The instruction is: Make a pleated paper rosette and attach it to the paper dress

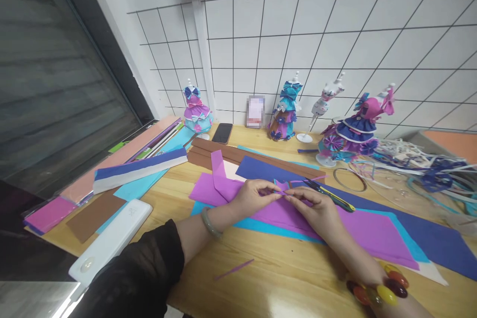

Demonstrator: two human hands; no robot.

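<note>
My left hand and my right hand meet over the middle of the table, each with thumb and fingertips pinched together. Between them is a small purple paper strip; its far part is hidden by the fingers. Under the hands lie purple paper sheets, with a light blue sheet and a dark blue sheet beneath or beside them. A black-and-yellow cutting tool rests on the sheets just beyond my right hand. Nearer me, a thin purple strip lies loose on the wood.
Paper-dressed mannequins and a bare mannequin stand along the wall. A phone lies at the back. Left are stacked papers and a long white device. Tangled paper strips and a tape ring sit right.
</note>
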